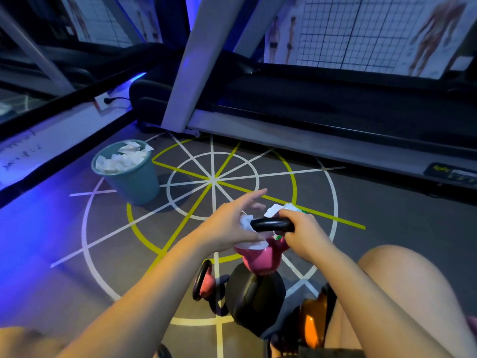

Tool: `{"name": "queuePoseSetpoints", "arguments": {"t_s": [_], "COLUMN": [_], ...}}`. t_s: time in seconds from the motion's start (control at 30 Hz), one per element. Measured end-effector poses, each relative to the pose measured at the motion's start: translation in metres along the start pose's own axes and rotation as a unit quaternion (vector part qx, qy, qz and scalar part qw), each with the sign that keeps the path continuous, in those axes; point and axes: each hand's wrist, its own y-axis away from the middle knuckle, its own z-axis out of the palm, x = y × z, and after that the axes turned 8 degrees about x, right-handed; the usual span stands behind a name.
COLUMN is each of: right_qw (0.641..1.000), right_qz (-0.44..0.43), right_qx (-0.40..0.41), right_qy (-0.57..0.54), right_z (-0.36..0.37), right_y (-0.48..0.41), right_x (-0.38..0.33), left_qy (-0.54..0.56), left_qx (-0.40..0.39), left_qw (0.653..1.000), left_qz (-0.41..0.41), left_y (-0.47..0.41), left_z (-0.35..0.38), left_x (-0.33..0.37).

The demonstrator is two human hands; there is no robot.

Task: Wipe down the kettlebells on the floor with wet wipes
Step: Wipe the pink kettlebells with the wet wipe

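Gripping the black handle of the pink round kettlebell [258, 257]: right hand [300, 229], fingers wrapped fully around the right end of the bar. Left hand [232, 224] is on the other end with a crumpled white wet wipe [249, 235] pressed between palm and handle. Its fingers are stretched forward and slightly blurred. Can't tell whether the thumb pinches the wipe. A flap of the wipe hangs down over the pink body.

Pink kettlebell location: centre frame, over the grey gym floor [374, 241] marked with white and yellow lines. Its base overlaps the large black kettlebell [255, 298] in view; can't tell if it rests on it or is held clear.

Around the black one:
- small pink kettlebell with black handle [205, 280], left, just beside it
- orange kettlebell [312, 321], right, against the person's bare leg [413, 293]
- a dark handle between the small pink and the black, colour unclear

White-and-green packet [286, 208] with a white sheet sticking up sits just behind the right hand.

Teal plastic bin [134, 182], far left, is heaped with white used wipes [121, 158]. Treadmill [309, 99] runs along the back.
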Motion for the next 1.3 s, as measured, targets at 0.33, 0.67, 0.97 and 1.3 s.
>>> {"name": "queuePoseSetpoints", "arguments": {"t_s": [0.33, 0.67, 0.97, 1.3], "right_qw": [0.999, 0.999, 0.999, 0.997], "right_qz": [-0.016, -0.006, -0.012, 0.010], "right_qx": [-0.011, 0.018, 0.020, 0.020], "right_qy": [-0.040, -0.033, -0.037, -0.074], "right_z": [-0.002, 0.003, 0.002, 0.001], "right_y": [0.003, 0.002, 0.004, 0.004], "right_x": [0.003, 0.000, 0.003, 0.008], "left_qy": [0.191, 0.326, 0.294, 0.410], "left_qx": [0.368, 0.403, 0.336, 0.346], "left_qw": [0.899, 0.824, 0.878, 0.819], "left_qz": [-0.142, -0.229, -0.173, -0.206], "left_y": [0.035, 0.028, 0.045, 0.036], "left_z": [0.088, 0.115, 0.109, 0.131], "left_x": [-0.017, -0.019, -0.029, -0.023]}}
